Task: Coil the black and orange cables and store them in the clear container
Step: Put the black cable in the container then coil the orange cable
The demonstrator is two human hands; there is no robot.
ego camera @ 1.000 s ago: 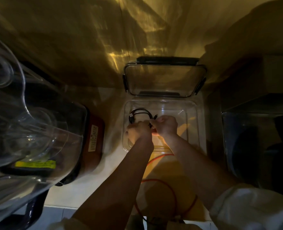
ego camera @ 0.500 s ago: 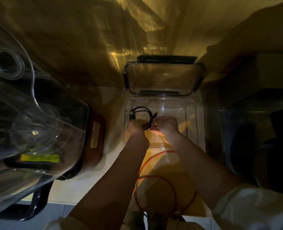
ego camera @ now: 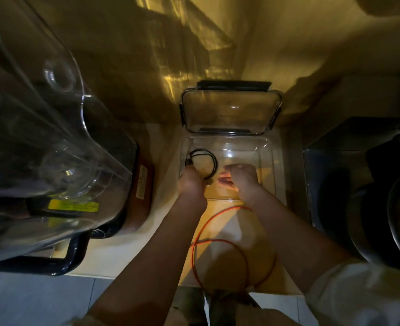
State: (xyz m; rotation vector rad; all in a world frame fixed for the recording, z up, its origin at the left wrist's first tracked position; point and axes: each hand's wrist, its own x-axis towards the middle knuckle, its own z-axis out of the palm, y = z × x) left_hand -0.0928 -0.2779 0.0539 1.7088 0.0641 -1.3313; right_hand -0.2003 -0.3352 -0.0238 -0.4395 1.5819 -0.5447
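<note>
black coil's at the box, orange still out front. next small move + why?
Probably let go of the black cable: the left hand has its coil over the clear container, left side. Then reach back for the orange cable, which lies loosely looped on the counter, outside the container.

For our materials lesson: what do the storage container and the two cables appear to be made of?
Clear container: probably glossy transparent plastic; the counter shows through and highlights glint. Black cable and orange cable: likely flexible rubbery or plastic sheathing, since both bend into smooth loops; the dim light hides their finish.
</note>
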